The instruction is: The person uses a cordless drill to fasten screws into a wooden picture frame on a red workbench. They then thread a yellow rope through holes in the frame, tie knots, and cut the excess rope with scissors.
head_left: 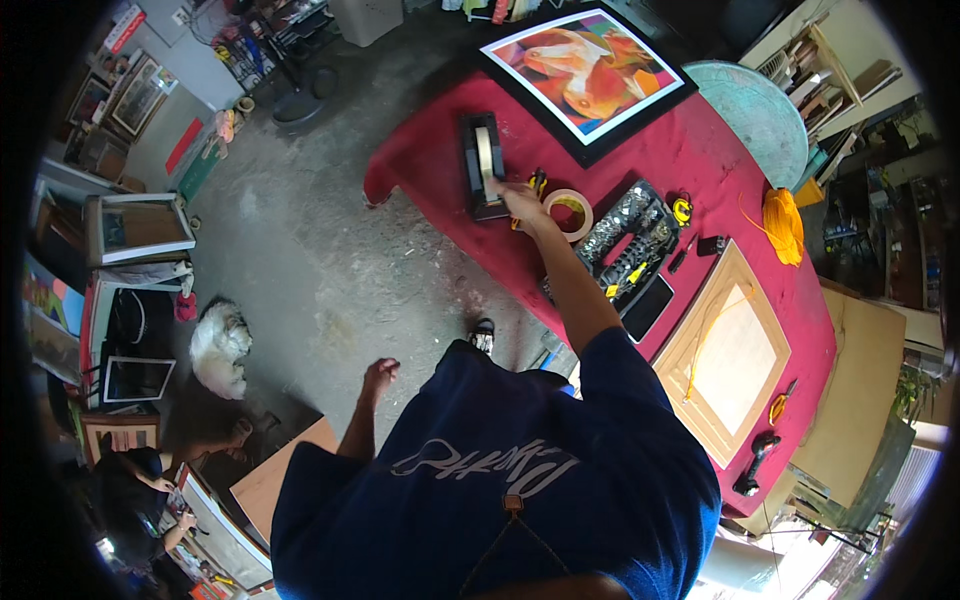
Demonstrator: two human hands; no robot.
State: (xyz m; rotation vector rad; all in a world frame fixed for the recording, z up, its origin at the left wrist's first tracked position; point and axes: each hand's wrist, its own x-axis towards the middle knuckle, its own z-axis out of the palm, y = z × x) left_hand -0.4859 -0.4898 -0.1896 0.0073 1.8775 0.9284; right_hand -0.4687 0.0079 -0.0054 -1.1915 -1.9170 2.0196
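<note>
My right hand (522, 203) reaches across the red-covered table to a black tape dispenser (473, 150) with a roll of pale tape in it. Its fingertips are bent together against the dispenser's right side, by the roll; whatever is between them is too small to make out. Just beside the hand, partly behind it, lies a yellow-and-black hand tool (538, 182). A wide roll of masking tape (587, 222) rests to the right of my wrist. My left hand (381, 375) hangs over the floor away from the table, fingers curled in, with nothing visible in it.
The red tablecloth (430, 150) also bears a framed colourful picture (585, 75), a black hardware tray (655, 225), a phone (648, 308), a tape measure (682, 210), a wooden frame (764, 300), orange cord (783, 227) and a drill (757, 463). A white dog (220, 345) lies left; another person (130, 500) works lower left.
</note>
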